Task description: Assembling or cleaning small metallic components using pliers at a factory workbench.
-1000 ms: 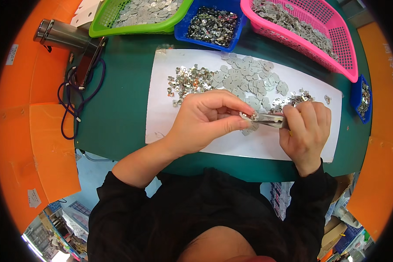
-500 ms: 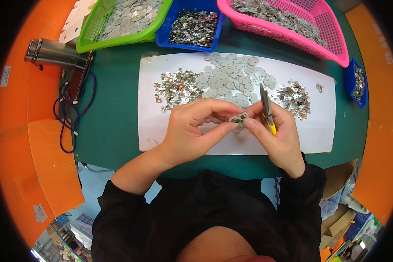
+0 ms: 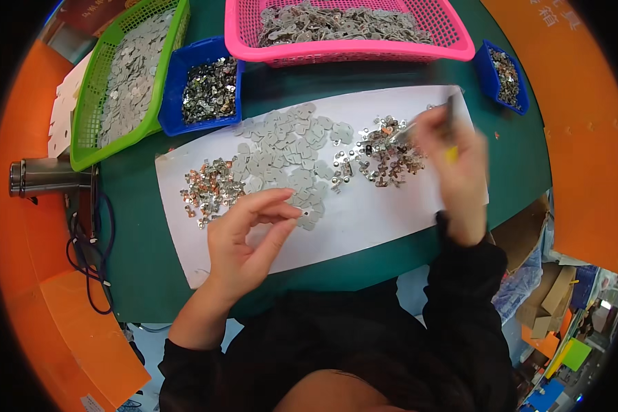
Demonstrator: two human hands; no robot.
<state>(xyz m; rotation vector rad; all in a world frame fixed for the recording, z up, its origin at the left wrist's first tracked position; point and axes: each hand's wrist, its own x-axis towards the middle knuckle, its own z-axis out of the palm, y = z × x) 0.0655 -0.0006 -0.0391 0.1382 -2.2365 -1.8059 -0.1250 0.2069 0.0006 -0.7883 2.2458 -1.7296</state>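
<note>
My left hand (image 3: 248, 237) is over the front of a pile of flat grey metal plates (image 3: 275, 147). Its thumb and fingertips close on a small grey metal plate (image 3: 306, 214) with a dark spot; the pile behind makes its outline hard to see. Smeared by motion, my right hand (image 3: 454, 161) hangs by the right-hand heap of small shiny metal clips (image 3: 391, 161). Yellow-handled pliers (image 3: 451, 152) stay gripped in that hand, their dark end pointing away from me. A silvery blur at its fingertips is too unclear to name.
Another heap of metal clips (image 3: 213, 189) lies left on the white board (image 3: 364, 226). Beyond stand a green basket (image 3: 89, 147), a blue bin (image 3: 175, 93), a pink basket (image 3: 350, 49) and a small blue bin (image 3: 489, 79). A steel flask (image 3: 44, 177) and cord (image 3: 103, 264) are left.
My hands have come apart; the right one, still with the pliers, moved right to the clip heap. My left hand stays low by the plates. The whole view has shifted and turned.
</note>
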